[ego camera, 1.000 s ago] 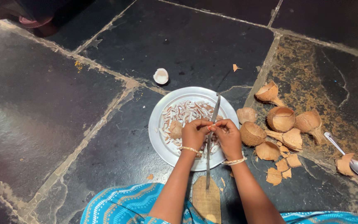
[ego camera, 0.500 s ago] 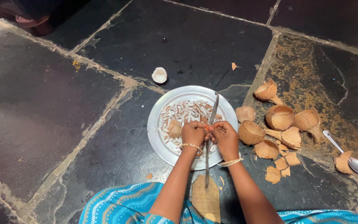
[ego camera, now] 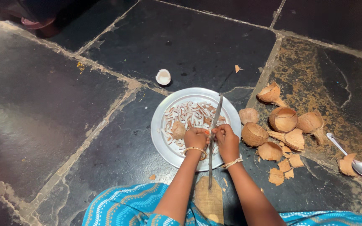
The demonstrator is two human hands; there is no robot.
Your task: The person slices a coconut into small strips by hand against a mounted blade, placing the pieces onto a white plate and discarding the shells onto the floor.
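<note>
Both my left hand (ego camera: 196, 138) and right hand (ego camera: 227, 140) clamp a coconut piece (ego camera: 210, 133) against the upright blade (ego camera: 214, 129) (over the steel plate (ego camera: 162, 140)).

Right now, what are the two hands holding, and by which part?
Both the left hand and the right hand pinch a small coconut piece by its ends against the upright blade, over the metal plate.

Silver-grey plate (ego camera: 161, 138) carrying white coconut slices (ego camera: 189, 115) edged in brown, tan-orange shell pieces (ego camera: 283, 119) beside it on black slate floor (ego camera: 181, 42) with pale grey seams, a shiny steel spoon (ego camera: 352, 159), and turquoise clothing (ego camera: 122, 203) banded in white-dotted stripes.
</note>
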